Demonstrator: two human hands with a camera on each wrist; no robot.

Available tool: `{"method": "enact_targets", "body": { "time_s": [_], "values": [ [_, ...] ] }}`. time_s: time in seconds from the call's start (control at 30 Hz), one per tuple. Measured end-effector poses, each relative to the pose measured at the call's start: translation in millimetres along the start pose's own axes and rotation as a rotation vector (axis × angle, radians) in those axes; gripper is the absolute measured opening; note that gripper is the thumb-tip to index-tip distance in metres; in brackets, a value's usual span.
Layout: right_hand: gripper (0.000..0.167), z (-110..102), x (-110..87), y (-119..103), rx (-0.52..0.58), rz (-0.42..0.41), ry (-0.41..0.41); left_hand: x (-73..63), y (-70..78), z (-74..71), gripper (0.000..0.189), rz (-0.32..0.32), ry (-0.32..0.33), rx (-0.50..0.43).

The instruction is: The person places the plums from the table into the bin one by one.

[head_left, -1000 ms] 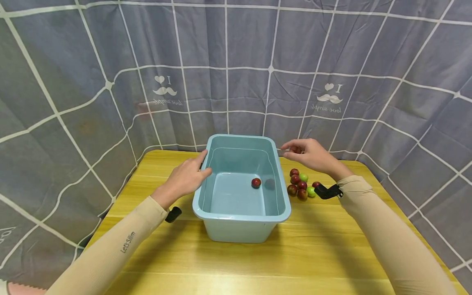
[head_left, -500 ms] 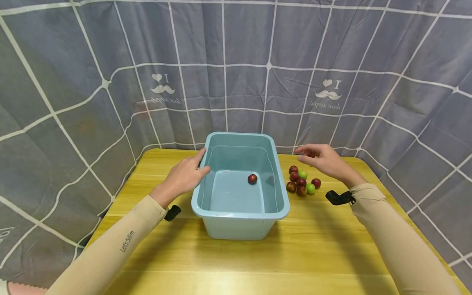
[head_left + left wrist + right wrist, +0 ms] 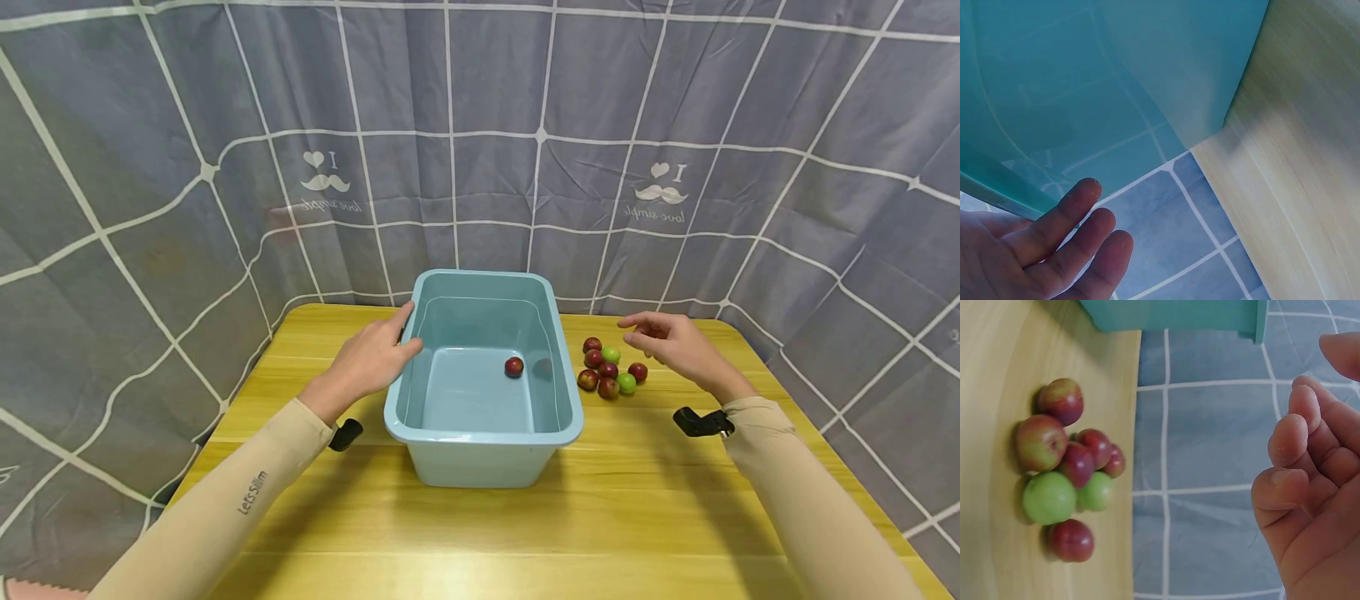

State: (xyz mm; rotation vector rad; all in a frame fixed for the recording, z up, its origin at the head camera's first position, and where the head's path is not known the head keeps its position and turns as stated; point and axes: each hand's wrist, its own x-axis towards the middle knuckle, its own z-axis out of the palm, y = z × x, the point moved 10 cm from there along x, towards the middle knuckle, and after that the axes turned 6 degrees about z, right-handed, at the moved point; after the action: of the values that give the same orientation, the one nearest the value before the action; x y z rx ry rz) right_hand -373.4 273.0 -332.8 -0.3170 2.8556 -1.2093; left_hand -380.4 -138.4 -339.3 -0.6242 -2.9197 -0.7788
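A light blue plastic basin [image 3: 483, 462] stands upright on the table, with one dark red plum-like fruit [image 3: 513, 367] on its floor. My left hand [image 3: 371, 358] rests on the basin's left rim, thumb and index finger over the edge. In the left wrist view, three loosely extended fingers [image 3: 1072, 219] hang outside the wall. To the right of the basin lies a cluster of small red fruits [image 3: 608, 388] and two green ones [image 3: 626, 383]. My right hand [image 3: 671, 337] hovers behind and right of this cluster, fingers loosely bent, nothing held.
The yellow wood-grain table [image 3: 480, 542] ends just behind the basin. A grey-blue curtain [image 3: 495, 192] with white grid lines hangs around the back and sides. Black cameras [image 3: 701, 422] are strapped at both wrists.
My right hand has moved away from the basin's right rim to the right, past the fruit cluster. The fruit inside the basin has shifted slightly. My left hand stays on the rim.
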Motion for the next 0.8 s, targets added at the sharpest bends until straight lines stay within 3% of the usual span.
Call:
{"method": "enact_targets", "body": {
  "time_s": [0.47,0.8],
  "values": [
    [0.042,8,-12.4,47,0.169,0.052,0.037,-1.3,1.1,0.9,0.075,0.004,0.002,-0.023],
    [0.045,13,-13.7,85,0.210,0.130,0.082,-1.4,1.0,-0.1,0.075,0.003,0.006,-0.029]
  ]
}}
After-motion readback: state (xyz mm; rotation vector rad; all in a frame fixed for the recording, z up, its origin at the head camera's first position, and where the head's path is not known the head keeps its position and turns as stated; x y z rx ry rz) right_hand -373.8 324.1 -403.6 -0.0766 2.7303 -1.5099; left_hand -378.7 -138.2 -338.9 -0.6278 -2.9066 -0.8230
